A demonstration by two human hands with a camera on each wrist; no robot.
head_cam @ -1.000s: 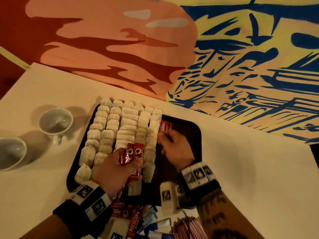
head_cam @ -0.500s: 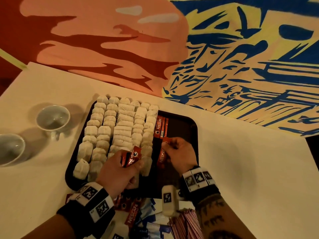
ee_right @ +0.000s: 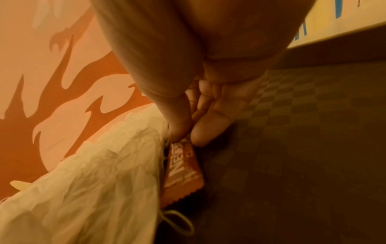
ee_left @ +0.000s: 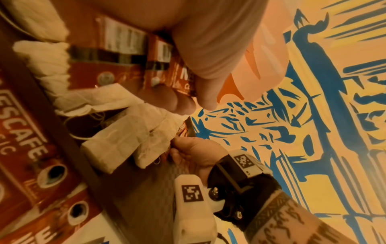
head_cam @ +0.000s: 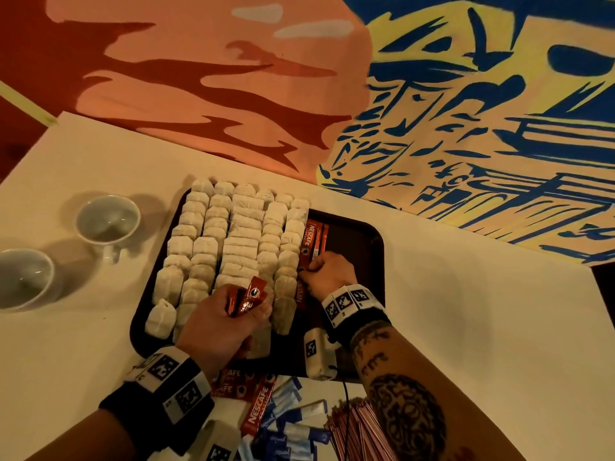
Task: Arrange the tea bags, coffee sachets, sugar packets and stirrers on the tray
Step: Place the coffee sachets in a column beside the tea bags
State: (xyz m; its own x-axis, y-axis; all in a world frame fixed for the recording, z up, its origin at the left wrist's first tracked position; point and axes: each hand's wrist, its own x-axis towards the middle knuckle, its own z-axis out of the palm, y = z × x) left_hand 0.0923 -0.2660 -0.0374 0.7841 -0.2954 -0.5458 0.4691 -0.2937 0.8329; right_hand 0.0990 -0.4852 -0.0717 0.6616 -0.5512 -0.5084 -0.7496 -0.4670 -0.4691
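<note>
- Tray (head_cam: 372,247): dark, on a pale table (head_cam: 466,311). Its left part is packed with rows of tea bags (head_cam: 239,241); the right part is largely bare.
- Right hand (head_cam: 329,272): thumb and fingers pinch one coffee sachet (ee_right: 183,166), setting it just beside the tea bags, in line with the sachets already laid (head_cam: 312,239) at the far end.
- Left hand (head_cam: 216,324): closed round a small bundle of spare sachets (head_cam: 248,296), held over the near tea bags.
- Loose sachets (head_cam: 256,400), blue sugar packets (head_cam: 293,427) and stirrers (head_cam: 359,430) lie off the tray at the near edge, not yet placed.
- Two cups (head_cam: 106,221) stand to the left, well apart from the work.
- Risk: the right fingers work hard against the tea bag column; a nudge could displace bags or snag a string.
- Risk: the left hand's bundle may slip onto the tea bags and disturb the rows.
</note>
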